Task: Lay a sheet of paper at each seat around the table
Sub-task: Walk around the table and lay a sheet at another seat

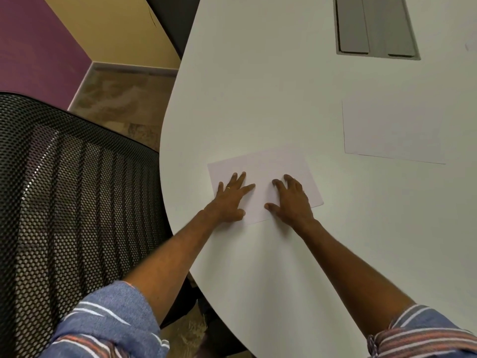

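Both arms stretch over the white table [258,86]: the left hand [228,200] and right hand [291,200] lie palm-down, fingers spread and released, pressing a white sheet of paper [268,166] flat near the table's curved edge, beside a black mesh office chair [64,177]; a second sheet [392,130] lies well apart to the right

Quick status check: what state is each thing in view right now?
near sheet, flat on the table, under both hands
far sheet, flat, untouched, to the right
left hand, fingers spread, pressing near sheet
right hand, pressing near sheet
mesh chair, beside table edge
grey hatch, closed
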